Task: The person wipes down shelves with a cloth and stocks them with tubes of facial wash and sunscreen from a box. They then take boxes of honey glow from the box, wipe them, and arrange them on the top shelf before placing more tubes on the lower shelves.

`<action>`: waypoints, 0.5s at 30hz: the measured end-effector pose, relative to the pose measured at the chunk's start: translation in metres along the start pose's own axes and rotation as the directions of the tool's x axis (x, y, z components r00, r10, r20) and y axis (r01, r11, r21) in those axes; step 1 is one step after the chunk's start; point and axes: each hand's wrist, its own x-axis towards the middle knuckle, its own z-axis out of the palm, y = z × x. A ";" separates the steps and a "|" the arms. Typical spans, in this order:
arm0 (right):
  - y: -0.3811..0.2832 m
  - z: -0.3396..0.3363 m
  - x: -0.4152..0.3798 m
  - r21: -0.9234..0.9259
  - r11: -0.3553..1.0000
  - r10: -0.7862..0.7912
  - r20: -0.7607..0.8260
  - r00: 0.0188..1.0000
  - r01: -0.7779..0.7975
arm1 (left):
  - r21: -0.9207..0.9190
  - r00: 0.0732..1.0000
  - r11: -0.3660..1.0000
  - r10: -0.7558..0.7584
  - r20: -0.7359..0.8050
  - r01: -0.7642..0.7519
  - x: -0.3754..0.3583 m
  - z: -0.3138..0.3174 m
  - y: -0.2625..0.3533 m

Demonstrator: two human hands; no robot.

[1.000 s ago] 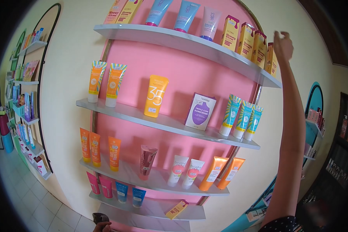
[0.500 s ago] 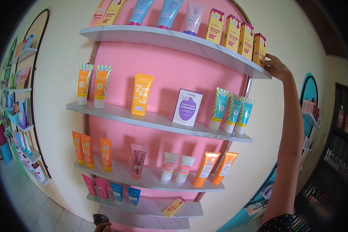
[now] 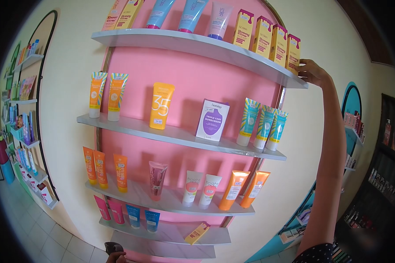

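My right hand [image 3: 312, 73] reaches up to the right end of the top shelf [image 3: 197, 46]. Its fingers touch the lower right side of a yellow Honey Glow box [image 3: 292, 55], which stands last in a row with similar boxes [image 3: 263, 37]. The thumb and fingertips are partly hidden at the box's edge. At the bottom edge of the view my left hand [image 3: 116, 257] is only partly visible, closed around a dark grey rounded object [image 3: 111, 247] whose kind I cannot make out.
Below are more grey shelves [image 3: 180, 136] on a pink panel, bearing orange sunscreen tubes [image 3: 162, 105], a white-purple sunscreen box [image 3: 212, 120] and teal tubes [image 3: 249, 122]. A yellow box [image 3: 197, 233] leans tilted on a low shelf. Other display shelves [image 3: 28, 61] stand at left and right.
The rightmost Honey Glow box has turned so its printed front faces me, and it sits closer to its neighbour. My right hand's fingers have shifted slightly; my left hand is about the same.
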 end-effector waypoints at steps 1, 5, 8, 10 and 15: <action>-0.001 0.001 -0.001 -0.001 1.000 -0.005 -0.010 1.000 0.005 | 0.021 1.000 0.999 0.025 0.009 -0.025 0.001 0.000 -0.001; -0.003 0.003 -0.003 -0.010 1.000 -0.015 -0.021 1.000 0.015 | 0.029 0.999 0.999 0.036 0.018 -0.036 -0.004 0.008 0.009; -0.003 0.001 -0.004 0.029 0.999 -0.022 0.046 0.999 0.021 | -0.003 0.999 0.999 0.035 0.003 -0.035 -0.006 0.009 0.009; 0.001 -0.002 0.001 0.055 0.998 -0.018 0.074 0.997 0.014 | -0.013 1.000 1.000 0.012 -0.015 -0.012 -0.008 0.010 0.012; 0.012 -0.011 0.011 0.118 0.993 -0.027 0.108 0.994 0.014 | 0.163 0.993 0.981 0.117 -0.033 -0.110 -0.010 0.019 0.029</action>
